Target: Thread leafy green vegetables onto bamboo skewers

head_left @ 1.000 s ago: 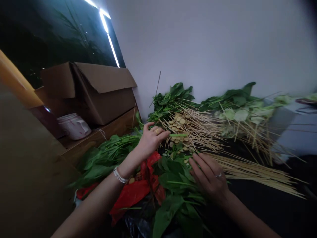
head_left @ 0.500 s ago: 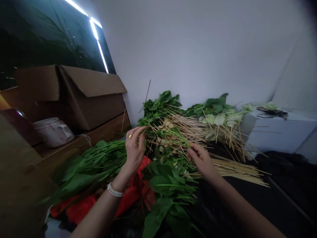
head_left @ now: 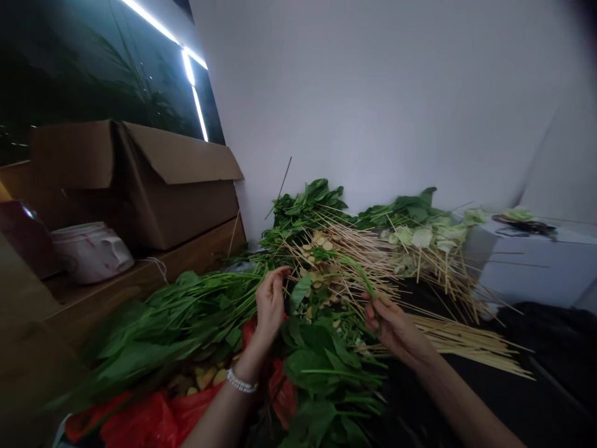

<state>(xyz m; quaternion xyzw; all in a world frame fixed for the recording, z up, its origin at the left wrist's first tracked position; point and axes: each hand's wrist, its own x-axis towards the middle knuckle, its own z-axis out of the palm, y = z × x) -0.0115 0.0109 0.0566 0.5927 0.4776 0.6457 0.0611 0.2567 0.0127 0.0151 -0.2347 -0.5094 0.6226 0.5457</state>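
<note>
Left hand (head_left: 272,305): upright, fingers drawn together and nearly closed, tips just beside the stems of a long bunch of spinach-like greens (head_left: 172,314); whether anything sits between the fingers, impossible to tell. Pearl-bead bracelet (head_left: 241,381) on the left wrist. Right hand (head_left: 394,330): fingers curled in, pinching the lower end of a thin green stem (head_left: 360,271), which arcs up and back over a loose heap of wooden skewers (head_left: 359,264). Round yellow slices (head_left: 317,255) scattered among those skewers, between the two hands and toward the wall. Second mound of dark leaves (head_left: 317,367) directly below and between the hands, at the front edge of the black sheeting (head_left: 485,398). Red plastic bag (head_left: 144,423) under the greens at the front left corner, a few yellow pieces (head_left: 203,378) lying on it. Tight bundle of bare skewers (head_left: 466,339) right of the right hand. Along the back edge, against the white wall (head_left: 373,106), more dark greens (head_left: 308,211) and skewers with pale leaves (head_left: 422,246). Past the left edge, on a wooden ledge (head_left: 140,280), an open cardboard box (head_left: 177,211) and a white plastic tub (head_left: 91,252).
</note>
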